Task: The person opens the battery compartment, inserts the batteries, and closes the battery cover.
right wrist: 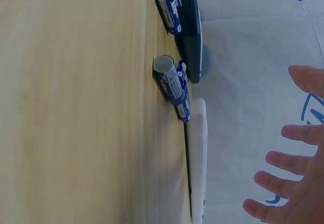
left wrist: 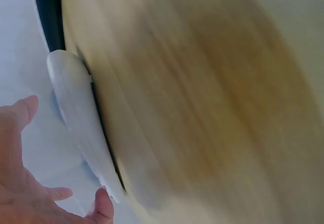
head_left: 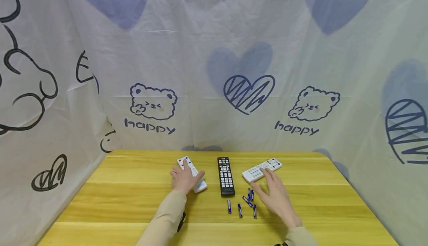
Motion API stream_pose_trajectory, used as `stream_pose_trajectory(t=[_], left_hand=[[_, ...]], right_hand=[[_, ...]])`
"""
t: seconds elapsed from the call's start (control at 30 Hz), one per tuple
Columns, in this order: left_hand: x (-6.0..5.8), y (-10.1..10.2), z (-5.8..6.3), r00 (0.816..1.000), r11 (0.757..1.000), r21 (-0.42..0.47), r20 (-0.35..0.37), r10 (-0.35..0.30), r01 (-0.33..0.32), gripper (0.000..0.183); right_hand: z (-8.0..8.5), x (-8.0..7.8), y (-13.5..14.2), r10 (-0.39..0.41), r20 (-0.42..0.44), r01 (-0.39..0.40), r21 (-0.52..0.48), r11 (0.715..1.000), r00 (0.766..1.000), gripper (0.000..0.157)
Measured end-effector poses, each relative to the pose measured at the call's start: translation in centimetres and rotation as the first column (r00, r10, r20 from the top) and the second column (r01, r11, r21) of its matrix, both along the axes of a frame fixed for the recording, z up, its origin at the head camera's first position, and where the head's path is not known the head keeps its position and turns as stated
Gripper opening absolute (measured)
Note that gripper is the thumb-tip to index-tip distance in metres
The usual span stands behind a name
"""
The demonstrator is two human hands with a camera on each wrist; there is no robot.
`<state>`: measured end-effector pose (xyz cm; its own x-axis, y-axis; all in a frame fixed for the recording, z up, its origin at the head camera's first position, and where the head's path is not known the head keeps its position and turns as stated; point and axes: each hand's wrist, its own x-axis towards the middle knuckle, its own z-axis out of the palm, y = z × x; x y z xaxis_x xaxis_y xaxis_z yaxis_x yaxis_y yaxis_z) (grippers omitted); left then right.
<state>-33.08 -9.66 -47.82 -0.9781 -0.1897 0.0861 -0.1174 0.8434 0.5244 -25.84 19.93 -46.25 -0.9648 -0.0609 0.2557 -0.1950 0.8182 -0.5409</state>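
My left hand [head_left: 184, 181] hovers over a white remote control [head_left: 200, 186] that lies slanted at the left. In the left wrist view its fingers are spread, and one fingertip comes close to the remote's edge. On the right, another white remote control [head_left: 251, 174] lies at an angle, button side up. My right hand [head_left: 277, 199] reaches over its near side with fingers apart; the right wrist view shows a gap between the fingers and that remote. Between the two lies a black remote control [head_left: 227, 191], buttons up. Neither hand holds anything.
Several blue-and-silver batteries [head_left: 240, 210] lie loose in front of the black remote, some close by my right hand. Everything rests on a wooden table [head_left: 127, 197]. A white cloth [head_left: 200, 134] with hearts and bears hangs behind the table and along its sides.
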Motion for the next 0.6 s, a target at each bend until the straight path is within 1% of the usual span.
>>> stream_pose_trajectory(t=[0.1, 0.3, 0.4, 0.5, 0.6], left_hand=[[-0.3, 0.3, -0.1, 1.0, 1.0, 0.012, 0.012, 0.026, -0.026, 0.101], [-0.7, 0.6, -0.9, 0.998, 0.998, 0.005, -0.016, 0.063, -0.063, 0.099], [-0.7, 0.8, -1.2, 0.997, 0.997, 0.038, -0.006, 0.074, -0.074, 0.097], [-0.7, 0.9, -1.3, 0.997, 0.995, 0.062, 0.004, 0.078, -0.078, 0.095], [-0.8, 1.0, -1.3, 0.997, 0.996, 0.054, 0.001, 0.073, -0.073, 0.092]], right_hand=[[0.1, 0.0, -0.2, 0.001, -0.008, -0.001, -0.004, 1.0, 1.0, 0.072], [0.0, 0.0, -0.5, 0.003, 0.014, -0.003, 0.001, 1.0, 1.0, 0.071], [-0.1, 0.1, -0.5, -0.005, 0.027, 0.005, 0.004, 1.0, 1.0, 0.071], [-0.2, 0.0, -0.5, -0.004, 0.029, 0.004, 0.006, 1.0, 1.0, 0.071], [-0.3, 0.0, -0.5, 0.001, 0.029, -0.001, 0.004, 1.0, 1.0, 0.071]])
